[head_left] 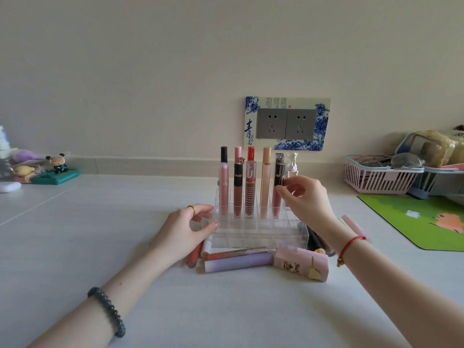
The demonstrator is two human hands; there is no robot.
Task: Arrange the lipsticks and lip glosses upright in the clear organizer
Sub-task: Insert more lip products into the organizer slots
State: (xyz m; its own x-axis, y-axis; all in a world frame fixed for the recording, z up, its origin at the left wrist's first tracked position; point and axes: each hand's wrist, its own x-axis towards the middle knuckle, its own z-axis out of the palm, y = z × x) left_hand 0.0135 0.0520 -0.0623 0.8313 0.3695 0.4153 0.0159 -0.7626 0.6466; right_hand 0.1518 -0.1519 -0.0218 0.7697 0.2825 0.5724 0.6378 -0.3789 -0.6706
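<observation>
Task progress, read from left of frame to right. The clear organizer [263, 237] stands at centre frame on the white table [75, 247]. Its rear cells hold upright tubes: a black-capped pink gloss [223, 187], a black-and-gold gloss [238, 189], a brown-red gloss [250, 194], a peach gloss [265, 187] and a dark gloss [278, 182]. A pink cap [238, 153] and a red cap [250, 153] rise behind this row. The front cells appear empty.

Still lying flat around the organizer: an orange tube [194, 254] and a white tube [206, 246] at its lower left; a coral tube [236, 253] and a lilac tube [238, 263] along its front; a pink box [301, 263] at lower right; dark tubes [315, 239] and a pink tube [351, 223] beside its right wall, partly hidden by the wrist. The task is judged roughly half done.

Hand pose. The left hand [187, 228] reaches in from the lower left and holds the organizer's left front corner, thumb on the front and fingers curled against the side wall. The right hand [306, 197] arches in from the lower right, pinching the dark gloss narrowly between thumb and forefinger, apparently seating it in its cell.
</observation>
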